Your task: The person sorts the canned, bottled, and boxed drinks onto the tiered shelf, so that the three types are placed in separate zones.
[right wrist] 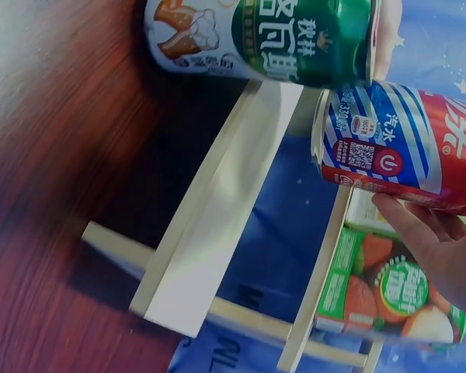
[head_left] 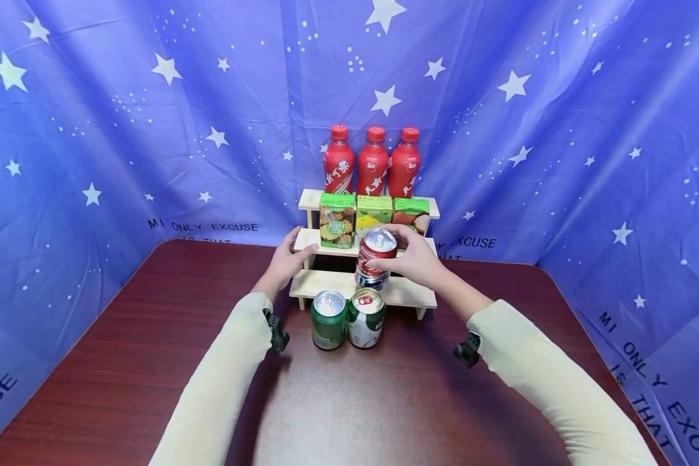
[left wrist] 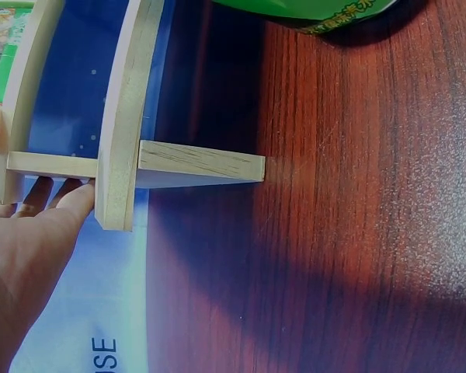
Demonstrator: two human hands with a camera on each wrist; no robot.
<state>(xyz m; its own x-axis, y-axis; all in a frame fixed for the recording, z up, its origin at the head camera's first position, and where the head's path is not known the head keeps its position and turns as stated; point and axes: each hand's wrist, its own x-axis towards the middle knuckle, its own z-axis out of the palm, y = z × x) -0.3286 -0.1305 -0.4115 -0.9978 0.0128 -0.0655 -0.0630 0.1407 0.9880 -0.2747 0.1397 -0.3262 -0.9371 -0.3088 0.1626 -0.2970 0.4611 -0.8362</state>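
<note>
My right hand (head_left: pixel 415 260) grips a red, blue and silver soda can (head_left: pixel 376 259), tilted a little, over the lowest step of a wooden stepped rack (head_left: pixel 326 282). The right wrist view shows the can (right wrist: pixel 404 148) with fingers along its side and its base clear of the step. My left hand (head_left: pixel 285 264) holds the rack's left end at the middle step, fingers around the side rail (left wrist: pixel 54 164). On the table in front of the rack stand a green can (head_left: pixel 329 320) and a green-and-white can (head_left: pixel 366 321), side by side.
Three red bottles (head_left: pixel 373 165) stand on the top step. Juice boxes (head_left: pixel 336 221) line the middle step, partly hidden by the right hand and can. The rack stands on a dark red wood table (head_left: pixel 151 349), with a blue star-patterned curtain (head_left: pixel 221 84) behind.
</note>
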